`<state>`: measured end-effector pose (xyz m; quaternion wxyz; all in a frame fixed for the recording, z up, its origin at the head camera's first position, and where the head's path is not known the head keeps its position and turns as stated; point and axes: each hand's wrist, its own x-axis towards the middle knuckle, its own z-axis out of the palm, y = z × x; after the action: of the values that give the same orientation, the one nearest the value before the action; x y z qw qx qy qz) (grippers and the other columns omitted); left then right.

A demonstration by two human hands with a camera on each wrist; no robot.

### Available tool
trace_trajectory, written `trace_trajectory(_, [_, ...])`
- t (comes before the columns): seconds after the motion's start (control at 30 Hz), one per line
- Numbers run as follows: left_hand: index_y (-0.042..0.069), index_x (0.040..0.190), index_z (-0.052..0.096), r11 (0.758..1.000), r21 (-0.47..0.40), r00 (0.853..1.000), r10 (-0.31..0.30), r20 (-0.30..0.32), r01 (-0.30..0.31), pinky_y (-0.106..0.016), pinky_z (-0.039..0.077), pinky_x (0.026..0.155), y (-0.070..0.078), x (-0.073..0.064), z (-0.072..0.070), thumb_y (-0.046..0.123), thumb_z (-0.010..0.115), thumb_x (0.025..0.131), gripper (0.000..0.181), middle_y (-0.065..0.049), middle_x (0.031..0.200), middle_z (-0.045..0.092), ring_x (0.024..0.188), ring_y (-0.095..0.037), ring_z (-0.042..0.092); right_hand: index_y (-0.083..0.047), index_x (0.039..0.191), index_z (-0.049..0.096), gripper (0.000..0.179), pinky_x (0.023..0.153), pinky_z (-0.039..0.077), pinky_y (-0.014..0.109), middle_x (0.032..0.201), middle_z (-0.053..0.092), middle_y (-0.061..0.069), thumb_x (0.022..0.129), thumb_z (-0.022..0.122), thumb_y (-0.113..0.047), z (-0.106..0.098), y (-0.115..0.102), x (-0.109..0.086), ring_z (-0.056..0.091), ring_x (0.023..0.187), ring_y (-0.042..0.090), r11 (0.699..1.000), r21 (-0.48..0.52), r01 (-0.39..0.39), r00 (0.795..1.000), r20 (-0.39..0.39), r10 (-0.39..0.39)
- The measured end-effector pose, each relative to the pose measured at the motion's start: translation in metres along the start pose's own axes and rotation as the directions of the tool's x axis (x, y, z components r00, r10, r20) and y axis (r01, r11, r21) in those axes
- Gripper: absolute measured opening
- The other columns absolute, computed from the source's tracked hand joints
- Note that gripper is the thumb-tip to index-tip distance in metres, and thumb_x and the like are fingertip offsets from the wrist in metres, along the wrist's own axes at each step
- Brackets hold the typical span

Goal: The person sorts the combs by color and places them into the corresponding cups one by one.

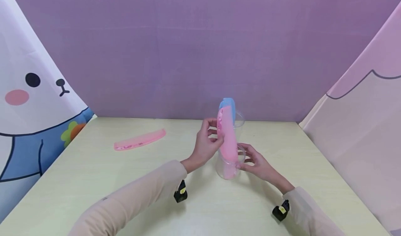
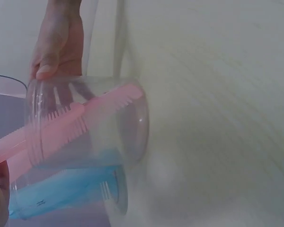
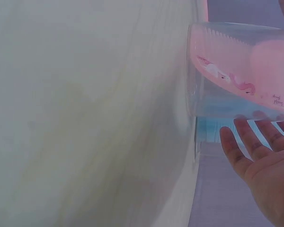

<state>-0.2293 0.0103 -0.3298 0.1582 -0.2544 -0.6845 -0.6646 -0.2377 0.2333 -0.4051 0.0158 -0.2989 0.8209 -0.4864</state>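
Note:
A pink comb (image 1: 228,135) stands upright with its lower end inside a clear plastic cup (image 1: 221,168). My left hand (image 1: 206,143) pinches the comb's upper part between thumb and fingers. At the cup's right side, my right hand (image 1: 258,163) holds it near the rim, thumb in front and fingers behind. Pink teeth show through the cup wall in the left wrist view; whether a second pink comb overlaps there I cannot tell. Just behind, a blue comb (image 1: 227,103) leans in another clear cup (image 1: 239,119), partly hidden by the pink comb.
Another pink comb (image 1: 140,139) lies flat on the pale wooden table (image 1: 141,180), left of my hands. A purple cloth (image 1: 194,55) rises behind the table's far edge. Printed cloths hang on both sides.

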Motion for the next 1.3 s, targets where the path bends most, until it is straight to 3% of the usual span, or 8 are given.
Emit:
trace_trajectory(0.17, [-0.005, 0.117, 0.039, 1.000, -0.006, 1.000, -0.007, 0.006, 0.007, -0.025, 0.055, 0.064, -0.006, -0.005, 0.003, -0.011, 0.058, 0.078, 0.043, -0.023, 0.106, 0.049, 0.085, -0.038, 0.060, -0.015, 0.137, 0.034, 0.063, 0.085, 0.049, 0.038, 0.134, 0.044, 0.012, 0.083, 0.066, -0.012, 0.000, 0.003, 0.000, 0.049, 0.116, 0.035, 1.000, 0.000, -0.008, 1.000, 0.004, 0.008])
trace_trajectory(0.4, [-0.005, 0.116, 0.040, 0.998, -0.013, 0.998, -0.065, 0.020, 0.066, -0.020, 0.053, 0.064, -0.010, -0.009, 0.005, -0.010, 0.059, 0.078, 0.043, -0.023, 0.106, 0.051, 0.087, -0.036, 0.060, -0.014, 0.137, 0.034, 0.063, 0.085, 0.049, 0.040, 0.133, 0.045, 0.013, 0.083, 0.066, -0.011, -0.001, 0.004, 0.000, 0.049, 0.115, 0.036, 1.000, 0.000, -0.007, 1.000, -0.002, 0.007])
trace_trajectory(0.77, [-0.005, 0.117, 0.044, 0.987, 0.131, 0.995, -0.101, 0.018, 0.098, -0.020, 0.053, 0.069, -0.009, -0.014, 0.006, -0.005, 0.063, 0.079, 0.043, -0.021, 0.106, 0.054, 0.090, -0.031, 0.060, -0.015, 0.137, 0.034, 0.062, 0.086, 0.049, 0.040, 0.133, 0.045, 0.013, 0.083, 0.065, -0.011, 0.000, 0.003, 0.000, 0.048, 0.116, 0.037, 1.000, 0.010, -0.015, 1.000, -0.001, 0.015])
trace_trajectory(1.03, [-0.007, 0.118, 0.043, 0.985, 0.139, 0.995, -0.103, 0.015, 0.100, -0.041, 0.054, 0.075, -0.007, -0.015, 0.006, -0.009, 0.063, 0.077, 0.046, -0.024, 0.104, 0.054, 0.089, -0.035, 0.060, -0.014, 0.137, 0.034, 0.062, 0.087, 0.048, 0.045, 0.134, 0.043, 0.014, 0.083, 0.066, -0.013, 0.000, 0.001, 0.000, 0.048, 0.117, 0.037, 1.000, 0.015, -0.018, 1.000, -0.007, 0.019])
trace_trajectory(1.3, [-0.007, 0.118, 0.043, 0.984, 0.147, 0.994, -0.105, 0.014, 0.102, -0.043, 0.054, 0.077, -0.007, -0.015, 0.006, -0.008, 0.063, 0.078, 0.045, -0.025, 0.105, 0.054, 0.089, -0.036, 0.060, -0.013, 0.136, 0.034, 0.063, 0.087, 0.048, 0.044, 0.135, 0.043, 0.014, 0.082, 0.066, -0.013, 0.000, 0.000, 0.000, 0.049, 0.116, 0.037, 1.000, 0.010, -0.019, 1.000, -0.007, 0.019])
